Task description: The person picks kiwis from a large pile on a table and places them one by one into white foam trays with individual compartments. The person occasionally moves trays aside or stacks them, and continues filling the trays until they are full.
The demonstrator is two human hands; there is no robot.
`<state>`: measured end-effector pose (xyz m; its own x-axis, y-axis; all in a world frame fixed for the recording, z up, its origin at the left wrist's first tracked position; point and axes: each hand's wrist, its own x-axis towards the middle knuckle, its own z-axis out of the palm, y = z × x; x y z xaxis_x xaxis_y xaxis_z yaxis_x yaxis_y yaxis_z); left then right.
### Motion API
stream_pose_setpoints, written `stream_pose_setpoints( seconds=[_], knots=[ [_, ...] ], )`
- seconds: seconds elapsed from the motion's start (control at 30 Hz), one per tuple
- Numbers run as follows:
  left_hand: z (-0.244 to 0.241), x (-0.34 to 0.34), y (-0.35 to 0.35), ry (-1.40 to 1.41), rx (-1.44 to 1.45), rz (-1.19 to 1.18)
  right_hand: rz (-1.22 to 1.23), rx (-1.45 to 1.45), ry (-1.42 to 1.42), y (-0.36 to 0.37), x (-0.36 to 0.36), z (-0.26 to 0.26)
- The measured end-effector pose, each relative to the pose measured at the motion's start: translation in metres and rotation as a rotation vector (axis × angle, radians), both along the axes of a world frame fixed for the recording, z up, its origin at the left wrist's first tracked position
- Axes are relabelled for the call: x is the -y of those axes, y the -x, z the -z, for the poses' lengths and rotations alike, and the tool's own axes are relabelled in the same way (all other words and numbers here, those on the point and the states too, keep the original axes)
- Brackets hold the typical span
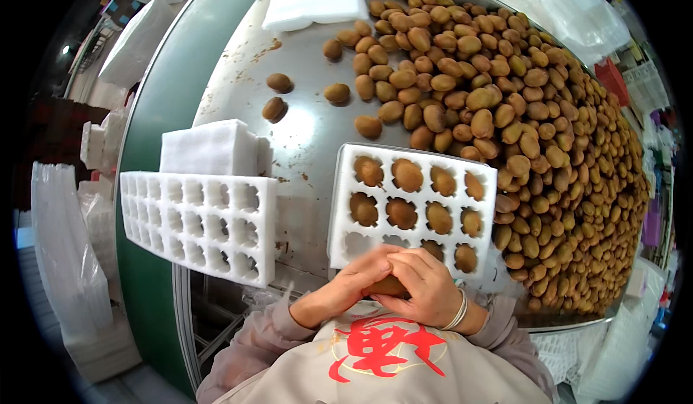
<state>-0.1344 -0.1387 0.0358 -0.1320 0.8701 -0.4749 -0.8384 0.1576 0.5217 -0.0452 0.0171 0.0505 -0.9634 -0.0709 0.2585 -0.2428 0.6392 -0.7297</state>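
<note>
Close to my body, both hands are cupped around a brown kiwifruit [387, 286], which shows between them. My left hand [346, 278] lies against its left side, and its fingertips meet those of my right hand [425, 285], which wraps over the top and right. Just beyond the hands sits a white foam tray [340, 225] with round notched cells. Kiwifruit such as this one [407, 175] fill most cells. In the row nearest me, the left cell [357, 245] is empty; the one beside it is partly hidden by my fingers.
A big heap of kiwifruit [520, 133] covers the right of the metal table [238, 87]. A few loose kiwifruit [279, 82] lie left of it. An empty foam tray stack [197, 225] and foam sheets [203, 147] stand left, near a green surface [162, 128]. More foam sheets [316, 4] lie at the back.
</note>
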Motion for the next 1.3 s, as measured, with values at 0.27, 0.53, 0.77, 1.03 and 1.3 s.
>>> stream_pose_setpoints(
  seconds=[0.27,0.53,0.77,1.03,1.3],
  knots=[
    [-0.054,0.006,0.108,0.394,-1.584,0.283,0.389,0.484,0.847,-0.024,-0.007,-0.007],
    [0.154,0.016,0.358,1.143,-1.517,0.407,0.418,0.570,1.383,-0.043,-0.026,-0.007],
    [0.130,-0.035,0.333,0.768,-1.834,0.816,0.798,0.286,1.259,-0.046,-0.042,0.008],
    [0.133,-0.032,0.407,0.839,-1.697,0.619,0.796,0.261,1.192,-0.034,-0.046,0.005],
    [0.157,-0.067,0.351,1.276,-1.774,0.511,0.755,0.305,1.441,-0.045,-0.052,0.006]
  ],
)
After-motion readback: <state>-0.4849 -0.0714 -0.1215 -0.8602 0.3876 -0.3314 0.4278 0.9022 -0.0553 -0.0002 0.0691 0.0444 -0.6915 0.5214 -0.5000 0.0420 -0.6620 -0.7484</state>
